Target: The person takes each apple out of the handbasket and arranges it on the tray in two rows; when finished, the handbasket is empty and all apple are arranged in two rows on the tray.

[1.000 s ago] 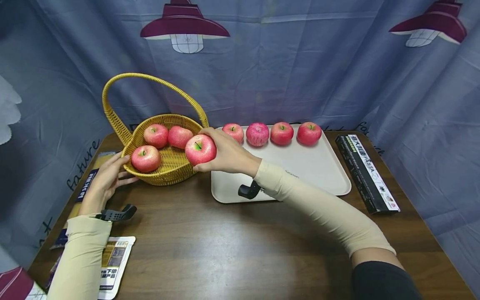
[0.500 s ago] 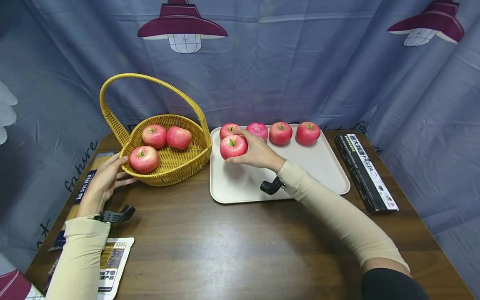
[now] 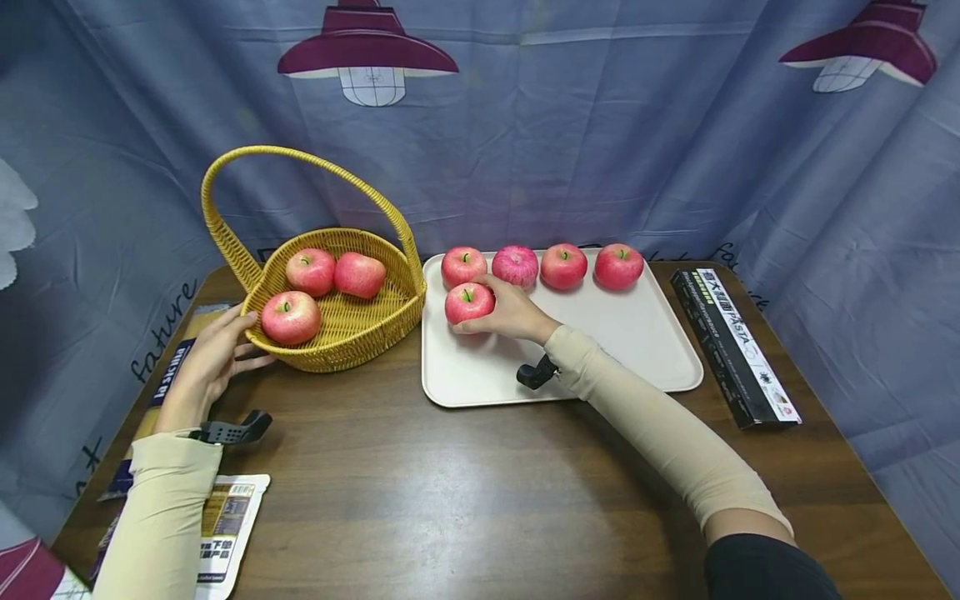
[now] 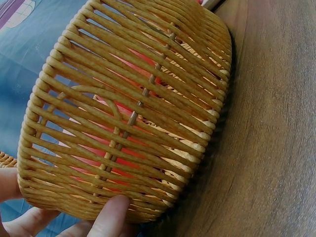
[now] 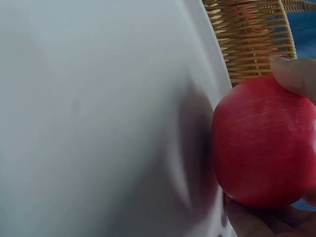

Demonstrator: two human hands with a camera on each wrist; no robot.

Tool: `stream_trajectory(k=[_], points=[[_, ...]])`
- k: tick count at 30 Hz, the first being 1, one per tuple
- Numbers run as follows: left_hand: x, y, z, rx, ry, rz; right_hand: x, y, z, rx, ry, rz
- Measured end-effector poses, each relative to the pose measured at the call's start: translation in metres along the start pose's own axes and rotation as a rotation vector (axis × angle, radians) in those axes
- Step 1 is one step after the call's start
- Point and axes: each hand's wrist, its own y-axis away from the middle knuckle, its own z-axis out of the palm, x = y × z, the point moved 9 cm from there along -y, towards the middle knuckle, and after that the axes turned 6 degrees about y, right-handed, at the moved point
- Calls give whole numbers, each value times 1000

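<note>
My right hand holds a red apple by its sides over the left part of the white tray. In the right wrist view, the apple sits between thumb and fingers, very near the tray surface; whether it touches is unclear. Behind it, several apples stand in a row along the tray's back edge. On the left, my left hand grips the rim of a yellow wicker basket, thumb against its woven side. Three apples lie in the basket.
A black pasta box lies right of the tray. Beside and under the left forearm are a pasta bag and a white-edged pouch. The basket's tall handle arches up before the blue curtain.
My right hand has carried the apple from the basket's right rim rightward to the tray, then lowered it in front of the leftmost apple of the row. The left hand stays on the basket.
</note>
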Motion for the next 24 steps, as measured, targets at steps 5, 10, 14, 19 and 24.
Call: stream_trajectory(k=[5, 10, 14, 19, 24], points=[[2, 0, 1, -4, 17, 0, 2, 0, 2, -4, 10, 8], [3, 0, 1, -3, 9, 3, 3, -1, 5, -8, 27, 13], [5, 0, 1, -3, 12, 7, 4, -2, 6, 2, 26, 12], [4, 1, 2, -12, 12, 4, 7, 1, 8, -8, -3, 11], [1, 1, 0, -17, 24, 5, 7, 2, 11, -31, -48, 18]])
